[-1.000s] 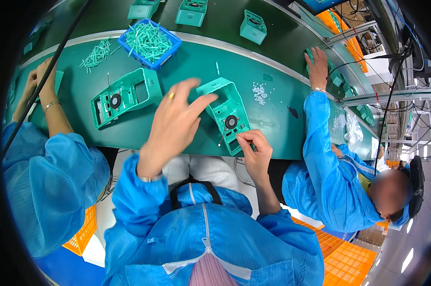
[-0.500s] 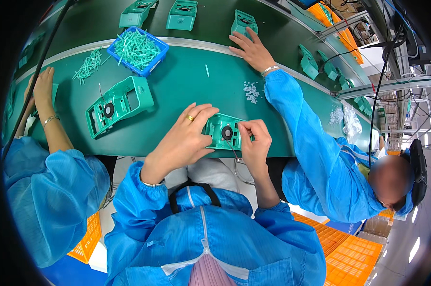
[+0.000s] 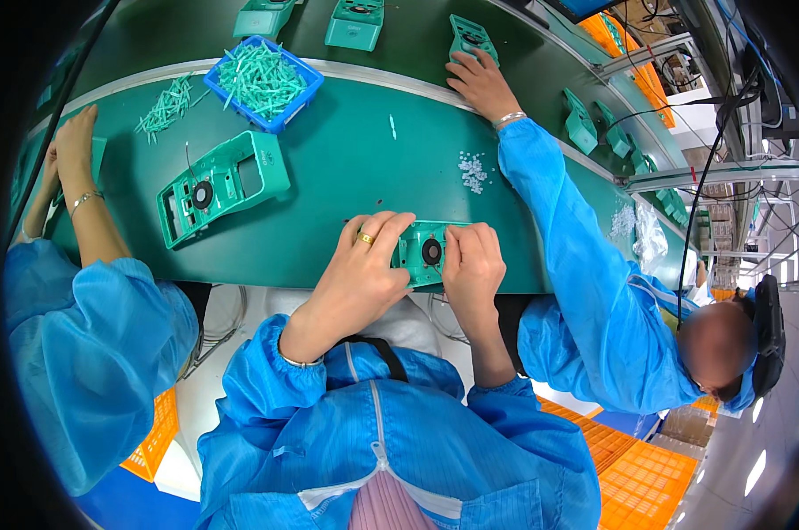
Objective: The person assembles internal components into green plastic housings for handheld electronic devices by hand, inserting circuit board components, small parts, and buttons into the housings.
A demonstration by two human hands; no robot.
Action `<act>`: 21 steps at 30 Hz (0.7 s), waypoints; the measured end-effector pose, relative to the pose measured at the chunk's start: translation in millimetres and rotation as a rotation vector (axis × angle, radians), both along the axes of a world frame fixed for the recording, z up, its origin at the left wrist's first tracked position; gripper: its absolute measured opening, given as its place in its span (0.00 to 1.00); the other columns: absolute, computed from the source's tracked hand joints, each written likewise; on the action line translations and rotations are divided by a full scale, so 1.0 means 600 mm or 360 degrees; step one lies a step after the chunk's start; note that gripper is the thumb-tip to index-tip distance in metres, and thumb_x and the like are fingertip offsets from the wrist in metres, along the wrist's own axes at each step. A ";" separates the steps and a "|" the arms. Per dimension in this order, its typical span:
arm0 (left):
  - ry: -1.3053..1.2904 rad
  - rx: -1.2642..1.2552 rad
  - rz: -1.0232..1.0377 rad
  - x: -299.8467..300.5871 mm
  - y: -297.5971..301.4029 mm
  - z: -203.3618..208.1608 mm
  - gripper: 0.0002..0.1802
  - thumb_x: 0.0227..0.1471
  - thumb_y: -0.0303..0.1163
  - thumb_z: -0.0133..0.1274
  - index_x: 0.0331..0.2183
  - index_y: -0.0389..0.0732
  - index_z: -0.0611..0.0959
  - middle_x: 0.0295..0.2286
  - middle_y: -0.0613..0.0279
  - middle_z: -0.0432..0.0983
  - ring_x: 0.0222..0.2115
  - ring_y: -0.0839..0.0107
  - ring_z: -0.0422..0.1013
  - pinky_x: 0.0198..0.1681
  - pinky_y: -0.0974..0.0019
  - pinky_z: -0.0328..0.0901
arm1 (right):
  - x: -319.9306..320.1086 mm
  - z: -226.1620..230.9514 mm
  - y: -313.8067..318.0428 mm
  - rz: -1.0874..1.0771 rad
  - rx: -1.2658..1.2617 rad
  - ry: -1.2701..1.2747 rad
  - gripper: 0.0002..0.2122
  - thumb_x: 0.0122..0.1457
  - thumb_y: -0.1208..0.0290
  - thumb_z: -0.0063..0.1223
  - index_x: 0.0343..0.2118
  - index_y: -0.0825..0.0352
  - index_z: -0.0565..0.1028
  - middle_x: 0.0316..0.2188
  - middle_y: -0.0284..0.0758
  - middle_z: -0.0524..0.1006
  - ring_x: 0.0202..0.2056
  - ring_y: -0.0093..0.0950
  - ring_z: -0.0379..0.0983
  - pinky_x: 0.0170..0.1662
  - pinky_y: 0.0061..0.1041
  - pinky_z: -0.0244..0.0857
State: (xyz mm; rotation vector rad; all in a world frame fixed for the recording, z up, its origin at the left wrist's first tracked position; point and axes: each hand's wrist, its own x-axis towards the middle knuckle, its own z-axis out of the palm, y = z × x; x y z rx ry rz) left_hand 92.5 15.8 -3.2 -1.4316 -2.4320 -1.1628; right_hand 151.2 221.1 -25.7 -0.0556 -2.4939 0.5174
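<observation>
Close to the bench's near edge, I have a green plastic housing (image 3: 414,251) with a round black speaker (image 3: 432,252) in it. My left hand (image 3: 364,265) wraps the housing's left end, thumb below and fingers above. At the right end my right hand (image 3: 474,269) is closed, thumb and fingertips against the housing beside the speaker. Whether a small part sits under those fingertips is hidden. To the left lies a larger-looking green housing (image 3: 232,190) with its own speaker and a wire sticking up. A single thin green piece (image 3: 392,127) lies farther back.
A blue bin (image 3: 307,93) of thin green pieces stands at the back left, beside a loose green pile (image 3: 165,110). Small clear pieces (image 3: 474,172) lie to the right. Co-workers sit on both sides; the right one's hand (image 3: 486,86) touches a housing (image 3: 472,42) on the far strip.
My left hand has closed further round the housing's left end, and my right fingers press closer to its right end. The whole view has shifted slightly.
</observation>
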 end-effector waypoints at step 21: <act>0.0020 0.0005 -0.0040 -0.005 0.002 -0.002 0.12 0.32 0.30 0.73 0.20 0.34 0.86 0.57 0.41 0.69 0.59 0.44 0.65 0.61 0.41 0.62 | 0.044 0.046 0.081 0.0318 -0.0395 -0.0512 0.18 0.65 0.85 0.51 0.57 0.72 0.77 0.40 0.41 0.77 0.40 0.39 0.75 0.44 0.31 0.70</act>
